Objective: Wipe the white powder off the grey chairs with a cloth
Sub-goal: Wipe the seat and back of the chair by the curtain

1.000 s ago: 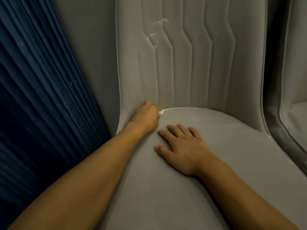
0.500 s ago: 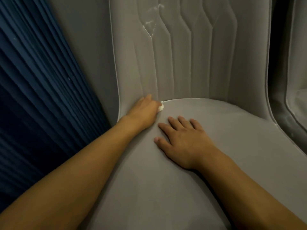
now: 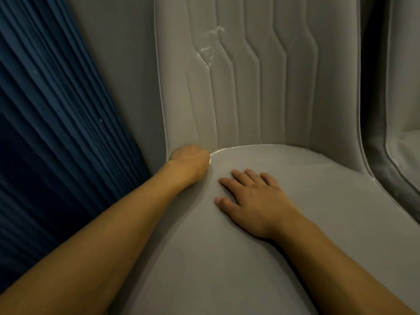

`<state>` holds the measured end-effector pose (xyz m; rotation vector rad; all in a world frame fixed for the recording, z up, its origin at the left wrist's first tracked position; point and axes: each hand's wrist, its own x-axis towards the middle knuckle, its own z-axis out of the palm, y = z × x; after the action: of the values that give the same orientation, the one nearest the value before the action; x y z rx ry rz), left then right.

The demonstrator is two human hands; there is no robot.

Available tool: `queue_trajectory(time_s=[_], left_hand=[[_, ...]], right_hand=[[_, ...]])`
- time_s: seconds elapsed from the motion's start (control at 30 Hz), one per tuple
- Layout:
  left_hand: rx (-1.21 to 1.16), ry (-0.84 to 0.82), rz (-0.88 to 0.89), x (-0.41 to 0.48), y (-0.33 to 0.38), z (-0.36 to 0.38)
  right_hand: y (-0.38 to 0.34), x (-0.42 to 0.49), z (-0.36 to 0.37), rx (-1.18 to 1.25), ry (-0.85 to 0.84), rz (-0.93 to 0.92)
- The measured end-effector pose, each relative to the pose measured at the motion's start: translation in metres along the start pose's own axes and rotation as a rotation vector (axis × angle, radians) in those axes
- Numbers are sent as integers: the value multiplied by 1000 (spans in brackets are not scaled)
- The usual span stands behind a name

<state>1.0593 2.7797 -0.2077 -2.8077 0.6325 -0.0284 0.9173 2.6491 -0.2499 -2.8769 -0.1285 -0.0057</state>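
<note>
Grey chairs, two in view: the near chair fills the middle, and a second chair shows only as a strip at the right edge.

At far left hangs one dark blue pleated curtain. Beside it is a plain grey panel; I cannot tell what it is. The left forearm comes in from the lower left along the seat's left edge. The left hand is pushed into the corner where seat meets backrest, knuckles up, its fingers curled tight. One white sliver of cloth peeks out at its right side; the rest is hidden in the fist.

White powder shows in two places on the near chair: streaks high on the quilted backrest, and a thin pale line along the crease just right of the left hand.

The right hand lies palm down on the seat, near the left hand but not touching it. Its fingers are straight and slightly spread, holding nothing.

Right of it, open seat runs to the piped edge. A dark gap separates the two chairs.
</note>
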Motion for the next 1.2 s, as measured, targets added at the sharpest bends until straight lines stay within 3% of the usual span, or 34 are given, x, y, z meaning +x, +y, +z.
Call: queue_trajectory(time_s=[0.17,0.4,0.6,0.73,0.97,1.2], left_hand=[[39,-7,11,-33,-19,5],[-136,88,-37,-2,11,12],[-385,94,216,55,50,-1],[-64,146,290,67,66,-7],[482,212,117,48,39,-5],[641,103,24,3,10,3]], right_hand=[[-1,1,0,-5,4,-3],[-3,2,2,-16,19,1],[-3,2,2,-2,55,-11],[0,5,1,27,67,-18],[1,4,-1,45,44,-15],[3,0,-1,52,12,-10]])
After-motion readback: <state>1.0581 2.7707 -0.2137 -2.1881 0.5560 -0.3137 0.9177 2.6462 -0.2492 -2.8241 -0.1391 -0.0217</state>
